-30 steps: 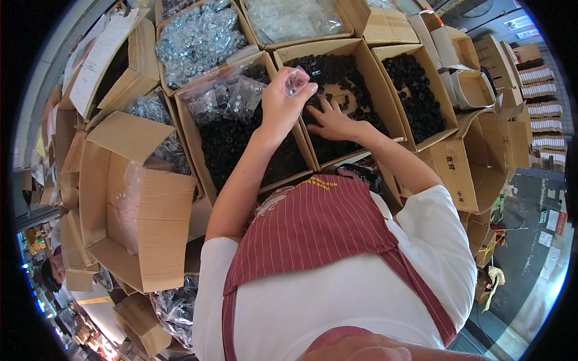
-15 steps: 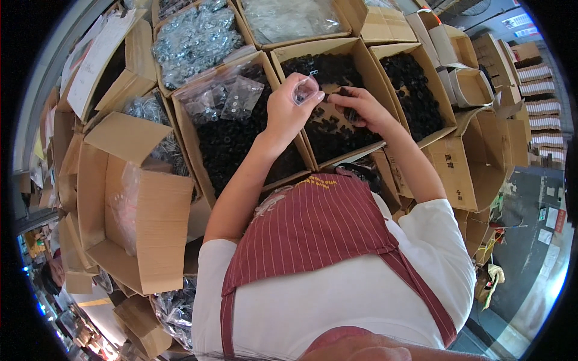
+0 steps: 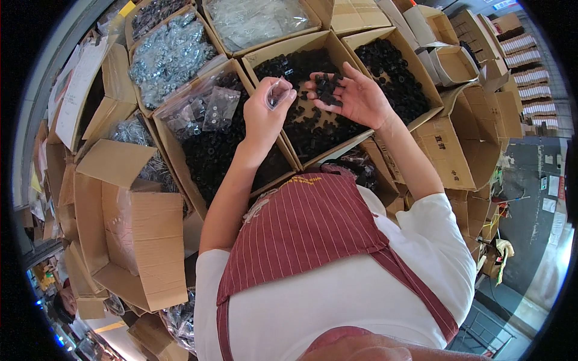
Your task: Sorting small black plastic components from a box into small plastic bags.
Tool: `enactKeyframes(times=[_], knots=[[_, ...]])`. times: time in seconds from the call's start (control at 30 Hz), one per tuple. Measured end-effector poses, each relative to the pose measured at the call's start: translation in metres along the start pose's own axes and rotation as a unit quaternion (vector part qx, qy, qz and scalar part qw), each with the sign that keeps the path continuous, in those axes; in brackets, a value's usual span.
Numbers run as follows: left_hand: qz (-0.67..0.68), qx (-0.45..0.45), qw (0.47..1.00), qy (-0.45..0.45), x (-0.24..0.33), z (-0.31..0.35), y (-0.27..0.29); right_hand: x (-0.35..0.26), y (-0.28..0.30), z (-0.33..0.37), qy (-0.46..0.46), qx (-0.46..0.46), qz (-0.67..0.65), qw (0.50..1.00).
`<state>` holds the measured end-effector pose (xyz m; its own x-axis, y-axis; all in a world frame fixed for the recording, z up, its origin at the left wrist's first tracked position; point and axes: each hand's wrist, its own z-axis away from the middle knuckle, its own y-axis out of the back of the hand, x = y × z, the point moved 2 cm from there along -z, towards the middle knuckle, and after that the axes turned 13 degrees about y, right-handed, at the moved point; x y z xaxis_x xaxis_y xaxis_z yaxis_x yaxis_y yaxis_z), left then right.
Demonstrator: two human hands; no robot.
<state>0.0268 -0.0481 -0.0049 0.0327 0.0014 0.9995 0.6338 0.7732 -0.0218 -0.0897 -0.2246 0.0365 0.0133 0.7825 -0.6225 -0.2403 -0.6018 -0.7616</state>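
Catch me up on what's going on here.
A person's left hand grips a small clear plastic bag. The right hand is open, palm up, with several small black pieces on it, above a cardboard box that holds more black pieces. Small packets lie in the neighbouring box on the left.

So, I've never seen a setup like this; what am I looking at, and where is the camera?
No machine here: these are a person's bare hands, seen from above by a fisheye camera worn on the head, which bends straight edges. The left hand grips a clear plastic item, probably a bag. The right hand is open, palm up, with small black parts lying in it. Beneath is an open cardboard box of similar black parts; the box to its left holds more, with clear bags on top.
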Motion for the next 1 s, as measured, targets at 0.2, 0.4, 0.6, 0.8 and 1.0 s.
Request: enactKeyframes(times=[0.2,0.4,0.6,0.8,1.0], knots=[[-0.021,0.0,1.0,0.003,0.003,0.001,-0.002,-0.003,-0.003,0.005,-0.003,0.004,0.087,0.996],[-0.045,0.0,0.999,-0.001,0.008,0.006,-0.004,0.0,0.0,0.006,-0.022,-0.013,0.086,0.996],[-0.098,0.011,0.995,-0.006,0.01,0.008,-0.005,0.001,-0.005,0.004,-0.032,-0.045,0.046,0.997],[-0.094,0.009,0.995,-0.019,0.006,0.008,-0.007,-0.003,-0.009,0.003,-0.027,-0.036,0.085,0.995],[-0.123,0.006,0.991,-0.044,-0.002,0.007,-0.008,-0.009,-0.027,0.006,-0.01,-0.051,0.154,0.987]])
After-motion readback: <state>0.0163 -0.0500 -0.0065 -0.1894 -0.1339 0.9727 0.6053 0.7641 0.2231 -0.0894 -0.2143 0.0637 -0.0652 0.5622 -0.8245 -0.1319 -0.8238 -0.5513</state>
